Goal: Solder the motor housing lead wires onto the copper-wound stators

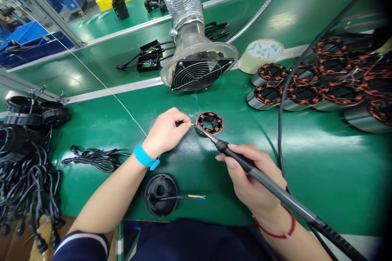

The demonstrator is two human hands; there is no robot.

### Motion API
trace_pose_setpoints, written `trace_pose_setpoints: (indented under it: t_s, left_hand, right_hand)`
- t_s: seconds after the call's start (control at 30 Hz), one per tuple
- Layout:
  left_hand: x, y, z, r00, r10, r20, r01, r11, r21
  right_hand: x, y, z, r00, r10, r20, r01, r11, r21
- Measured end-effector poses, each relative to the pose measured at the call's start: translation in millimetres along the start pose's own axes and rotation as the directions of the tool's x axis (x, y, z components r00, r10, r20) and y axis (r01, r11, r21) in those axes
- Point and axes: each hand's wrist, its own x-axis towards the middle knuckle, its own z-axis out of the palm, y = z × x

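Note:
My right hand (254,171) is wrapped round the dark handle of a soldering iron (249,165). The iron's metal tip touches or nearly touches the left edge of a stator (210,123) with copper windings, lying on the green bench. Just left of that stator, my left hand (170,128) is closed in a pinch on a thin wire (192,124), whose short end shows at the fingertips. A blue band (146,156) circles my left wrist. Below lies a round black cap (161,195) with several coloured leads. Most of the pinched wire is hidden by my fingers.
A fume extractor hood (199,65) hangs behind the stator. More stators (303,89) and a tape roll (261,55) stand right. Black cables (98,158) lie left, beside a cable pile (27,175). A thin white strand (101,81) slants down to my left wrist area.

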Motion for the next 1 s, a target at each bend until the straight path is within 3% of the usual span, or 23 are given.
trace_pose_setpoints:
  t_s: [0.33, 0.63, 0.73, 0.87, 1.0]
  left_hand:
    - [1, -2, -1, 1.000, 0.017, 0.020, -0.017, 1.000, 0.012]
    - [1, -2, -1, 1.000, 0.030, 0.006, -0.031, 0.999, 0.027]
    - [0, -2, -2, 0.999, 0.041, -0.001, -0.041, 0.999, 0.022]
    - [-1, -3, -2, 0.999, 0.050, -0.004, -0.050, 0.999, 0.013]
    - [-1, -3, 0, 0.999, 0.052, -0.005, -0.052, 0.999, 0.015]
  right_hand:
    - [9, -7, -4, 0.999, 0.000, -0.043, -0.005, 0.994, -0.111]
    - [48, -23, 1, 0.969, 0.186, 0.162, -0.152, 0.967, -0.203]
    - [52, -15, 14, 0.964, 0.169, 0.207, -0.126, 0.970, -0.209]
    - [44, -3, 29, 0.985, 0.085, 0.149, -0.041, 0.960, -0.276]
    - [40, 2, 31, 0.986, 0.024, 0.167, 0.027, 0.955, -0.295]
